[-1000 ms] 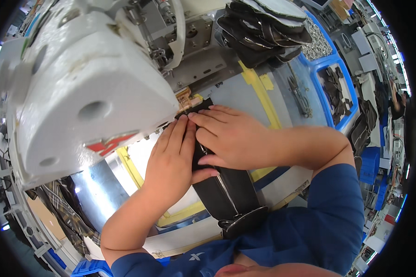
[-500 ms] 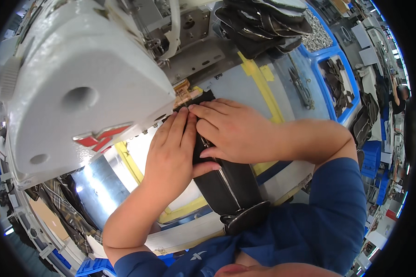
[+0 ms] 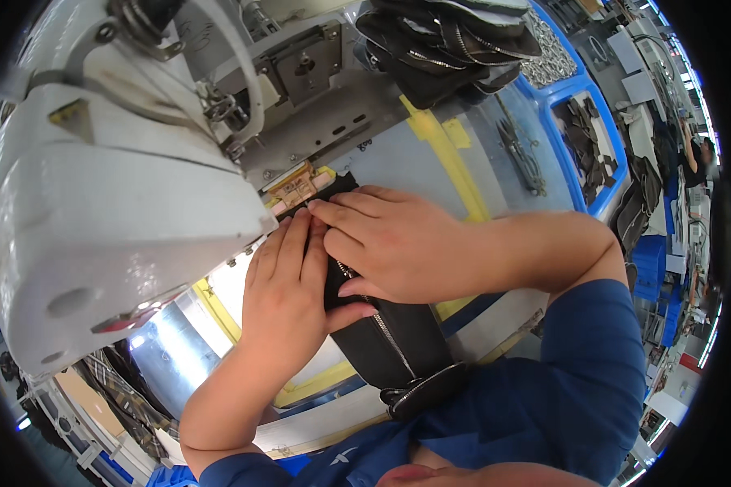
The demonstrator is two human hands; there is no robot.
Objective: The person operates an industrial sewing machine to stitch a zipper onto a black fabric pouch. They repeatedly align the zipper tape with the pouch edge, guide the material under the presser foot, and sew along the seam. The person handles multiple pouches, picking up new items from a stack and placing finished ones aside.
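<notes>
A long black zippered piece [image 3: 406, 325] with a silver metal zip lies under both my hands. One end reaches the sewing machine's needle area; the other curls over near my body. My left hand [image 3: 288, 284] lies on its left side, fingers stretched forward and thumb out to the side. On the right part, my right hand [image 3: 390, 243] has bent fingers gathered against the piece, its thumb by the zip. Both hands' fingertips meet close to the machine's work point. The white sewing machine [image 3: 130, 235] stands at the left, its head hiding part of that spot.
A pile of black zippered pieces [image 3: 439, 57] lies at the far side. Right of it, a blue divided tray [image 3: 554, 96] holds metal parts and dark scraps. Scissors [image 3: 520, 154] lie on the table beside yellow tape strips [image 3: 467, 183]. Plaid fabric [image 3: 122, 381] hangs at the lower left.
My view has shifted, so the machine head appears lower and further left. Both hands remain on the black zippered piece in nearly the same pose.
</notes>
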